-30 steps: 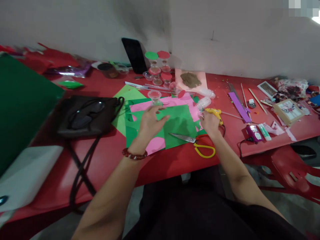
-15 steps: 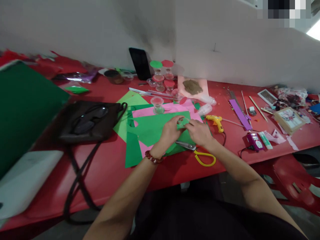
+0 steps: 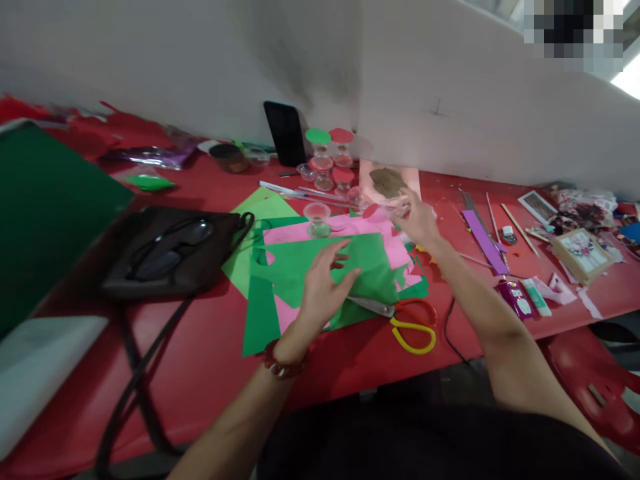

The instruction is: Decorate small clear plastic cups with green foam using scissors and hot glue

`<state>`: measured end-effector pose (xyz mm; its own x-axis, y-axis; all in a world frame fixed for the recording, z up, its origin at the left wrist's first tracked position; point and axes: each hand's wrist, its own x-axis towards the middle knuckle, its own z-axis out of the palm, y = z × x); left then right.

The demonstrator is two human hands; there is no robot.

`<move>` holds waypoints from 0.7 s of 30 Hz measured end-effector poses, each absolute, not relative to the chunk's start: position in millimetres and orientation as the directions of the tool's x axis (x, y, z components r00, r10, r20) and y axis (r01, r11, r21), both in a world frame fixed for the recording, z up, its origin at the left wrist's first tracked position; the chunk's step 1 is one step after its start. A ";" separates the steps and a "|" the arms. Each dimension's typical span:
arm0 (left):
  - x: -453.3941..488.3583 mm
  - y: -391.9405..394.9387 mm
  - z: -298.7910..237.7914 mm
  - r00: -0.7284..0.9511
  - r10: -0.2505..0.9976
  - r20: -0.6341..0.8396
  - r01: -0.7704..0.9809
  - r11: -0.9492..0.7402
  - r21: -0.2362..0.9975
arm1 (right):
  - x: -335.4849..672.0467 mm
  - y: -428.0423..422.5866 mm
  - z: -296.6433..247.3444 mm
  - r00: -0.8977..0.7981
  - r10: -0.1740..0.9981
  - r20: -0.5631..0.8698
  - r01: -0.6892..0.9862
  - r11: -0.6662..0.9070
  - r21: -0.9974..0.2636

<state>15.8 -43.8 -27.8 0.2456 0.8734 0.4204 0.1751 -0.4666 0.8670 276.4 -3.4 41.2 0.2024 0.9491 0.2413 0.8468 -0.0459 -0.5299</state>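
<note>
My left hand (image 3: 327, 283) hovers over a sheet of green paper (image 3: 295, 257), its fingers apart and nothing in them. Further back, my right hand (image 3: 419, 219) has its fingers closed around a clear plastic piece (image 3: 398, 210), mostly covered by the fingers. Scissors (image 3: 414, 333) with one yellow and one red handle loop lie by the sheet's near edge. Pink paper (image 3: 290, 235) shows beneath the green. On the sheets stands a small clear plastic cup shape (image 3: 317, 219). Behind it are several similar cups with red or green paper tops (image 3: 319, 137).
A phone (image 3: 285, 133) leans on the wall beside brown powder (image 3: 387, 181) on pale paper. To the left lie a dark bag (image 3: 120, 267) with glasses (image 3: 167, 250) on it. Rightward are a purple strip (image 3: 484, 240), a purple device (image 3: 515, 298) and a small frame (image 3: 583, 253).
My hands have come apart. The right reached back and right to the clear plastic, covering much of the yellow glue gun; the left opened. The small green piece they held is no longer in them.
</note>
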 end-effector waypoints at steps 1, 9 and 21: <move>9.4 -44.7 -28.2 0.220 0.868 0.446 0.216 -0.489 0.845 | 292.7 15.2 47.3 0.253 0.943 0.218 0.887 -0.135 -0.442; -12.9 -41.1 -28.6 0.073 0.699 0.711 0.503 -0.641 0.579 | 364.2 111.4 52.1 0.354 0.935 0.038 0.934 -0.355 0.037; -15.0 -48.9 -9.1 0.214 0.572 0.792 0.527 -0.750 0.399 | 363.2 176.3 29.6 0.258 0.965 -0.049 0.965 -0.255 0.059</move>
<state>-15.0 -48.9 -9.1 0.2138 0.5716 0.7922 0.5270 -0.7503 0.3992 363.2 176.3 29.6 0.2578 0.9650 -0.0486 0.9652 -0.2548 0.0594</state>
